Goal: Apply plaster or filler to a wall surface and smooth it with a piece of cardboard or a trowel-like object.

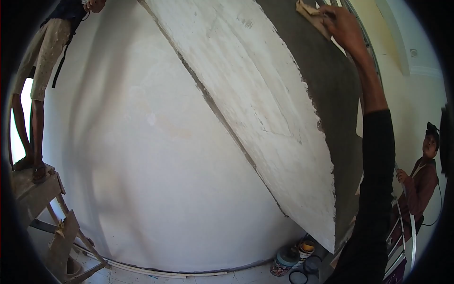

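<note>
Right hand: The wearer's right hand (341, 27) reaches up at the top right, bare beyond a black sleeve (377, 165), its fingers curled closed around a flat tool.
Left hand: Out of view, so I cannot tell how it stands or what it holds.
Flat tool: The wood-coloured tool (315, 23) slants at the upper end of a dark grey band (326, 90); whether its whole face touches is hard to tell.
Sloping surface: A pale coat (265, 118) lies beside the band, meeting it in a ragged edge (rough as torn paper), with a smooth white wall (142, 156) beyond on the left.
Good handling: In my judgement, the tool wants a flat face, even pressure and long, steady strokes; a tipped corner could gouge the surface, and the ragged edge calls for a lighter touch.
People: One person in spattered trousers (51, 52) stands on a wooden platform (35, 191) at the left; another, in a maroon jacket (422, 187), stands at the lower right near metal rails (413, 244).
Labels and writing: On the floor, a teal bucket (286, 257) beside a yellow container (307, 246) bears a printed pattern, too small to read.
</note>
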`<state>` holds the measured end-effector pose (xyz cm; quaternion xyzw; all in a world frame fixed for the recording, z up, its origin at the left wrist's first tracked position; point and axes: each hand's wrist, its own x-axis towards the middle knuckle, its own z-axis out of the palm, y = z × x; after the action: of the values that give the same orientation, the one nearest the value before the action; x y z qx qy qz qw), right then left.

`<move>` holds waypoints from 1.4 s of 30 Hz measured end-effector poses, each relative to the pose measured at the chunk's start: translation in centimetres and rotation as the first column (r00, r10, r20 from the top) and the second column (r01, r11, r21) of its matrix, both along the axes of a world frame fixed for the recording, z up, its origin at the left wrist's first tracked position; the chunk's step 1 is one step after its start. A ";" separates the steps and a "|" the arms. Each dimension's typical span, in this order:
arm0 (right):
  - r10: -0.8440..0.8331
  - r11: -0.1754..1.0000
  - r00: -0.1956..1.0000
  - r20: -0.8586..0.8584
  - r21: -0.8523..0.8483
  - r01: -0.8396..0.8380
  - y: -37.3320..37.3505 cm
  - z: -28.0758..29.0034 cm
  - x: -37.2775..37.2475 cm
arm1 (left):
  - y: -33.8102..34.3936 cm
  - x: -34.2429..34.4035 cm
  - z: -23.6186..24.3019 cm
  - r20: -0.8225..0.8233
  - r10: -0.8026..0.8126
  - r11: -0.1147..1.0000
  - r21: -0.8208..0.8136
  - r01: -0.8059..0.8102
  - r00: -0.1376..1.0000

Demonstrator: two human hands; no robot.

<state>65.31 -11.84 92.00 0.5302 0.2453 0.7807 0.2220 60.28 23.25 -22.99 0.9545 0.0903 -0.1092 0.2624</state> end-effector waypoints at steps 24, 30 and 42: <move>0.069 0.899 0.996 -0.055 0.437 -0.038 -1.5 -5.1 0.0 | 5.7 -4.4 2.1 0.161 -0.005 0.989 -0.143 0.028 0.987; 0.193 0.948 0.971 -0.138 0.283 -0.148 3.4 -10.6 -1.9 | 5.1 -7.9 1.5 0.189 0.104 0.976 -0.208 -0.064 0.977; 0.394 0.879 0.417 -0.819 0.202 -0.432 4.1 -43.3 -11.8 | -4.6 2.8 48.8 0.915 0.332 0.909 -0.375 0.181 0.229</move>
<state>53.49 -7.74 48.65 0.7568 0.4590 0.4518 -0.1121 63.13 18.69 25.80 0.7303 -0.0691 0.5025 0.4576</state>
